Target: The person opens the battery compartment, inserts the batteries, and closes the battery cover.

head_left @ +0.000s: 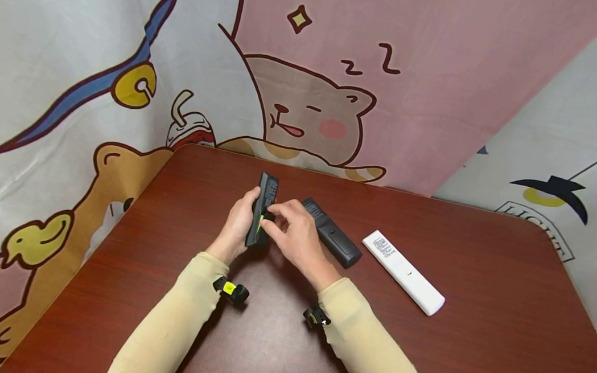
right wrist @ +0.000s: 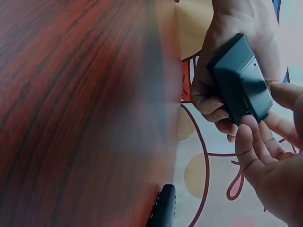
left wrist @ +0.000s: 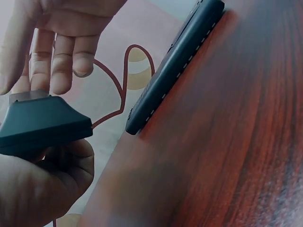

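My left hand [head_left: 237,222] grips a black remote control [head_left: 255,229] at the left middle of the table, tilted, with its labelled back toward my right hand. A yellow-green strip [head_left: 261,223], perhaps a battery, shows in the back of this remote. My right hand [head_left: 300,238] reaches to that spot, thumb and fingers touching the back or very near it. In the right wrist view, fairly straight fingers [right wrist: 255,146] meet the remote's lower edge. Whether anything small lies between the fingertips is hidden.
Just right of my right hand a second black remote [head_left: 343,249] lies back up on the brown table [head_left: 473,345]. A white remote [head_left: 406,276] lies farther right, also back up. A printed cartoon cloth [head_left: 437,103] hangs behind the table.
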Demonstrator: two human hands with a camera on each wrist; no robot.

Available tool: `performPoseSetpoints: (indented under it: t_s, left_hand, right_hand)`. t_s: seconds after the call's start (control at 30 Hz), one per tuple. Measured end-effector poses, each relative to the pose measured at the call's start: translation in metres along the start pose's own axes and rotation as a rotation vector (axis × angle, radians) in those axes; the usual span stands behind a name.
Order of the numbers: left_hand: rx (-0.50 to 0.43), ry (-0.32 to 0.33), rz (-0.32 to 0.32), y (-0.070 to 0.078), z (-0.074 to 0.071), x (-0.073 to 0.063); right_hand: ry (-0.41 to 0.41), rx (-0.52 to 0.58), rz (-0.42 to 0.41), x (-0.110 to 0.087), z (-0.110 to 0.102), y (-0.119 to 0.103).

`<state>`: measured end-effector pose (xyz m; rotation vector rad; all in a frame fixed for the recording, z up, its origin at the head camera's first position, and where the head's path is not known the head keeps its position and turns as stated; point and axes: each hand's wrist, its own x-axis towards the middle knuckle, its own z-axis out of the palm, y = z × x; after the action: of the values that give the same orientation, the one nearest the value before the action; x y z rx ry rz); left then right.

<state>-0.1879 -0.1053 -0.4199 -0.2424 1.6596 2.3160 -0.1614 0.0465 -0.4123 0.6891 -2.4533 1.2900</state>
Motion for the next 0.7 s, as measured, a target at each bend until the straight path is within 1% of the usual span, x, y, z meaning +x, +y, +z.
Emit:
performPoseSetpoints:
  t_s: [0.3,0.53,0.7]
  left_hand:
    - [0.016,-0.012,0.001,0.0002,-0.0015,-0.0005]
    - [-0.007,-0.024,0.011,0.0006,-0.0006,-0.0006]
    - [-0.014,-0.014,0.032,0.0001,-0.0004,-0.0002]
  right_hand:
    - [-0.023,-0.030,-0.010,-0.0026,0.0025,0.0016]
    - [-0.008,-0.005,-0.009,-0.0034,0.0041,0.0015]
    - [0.013,0.011,-0.014,-0.0047,0.0054,0.0029]
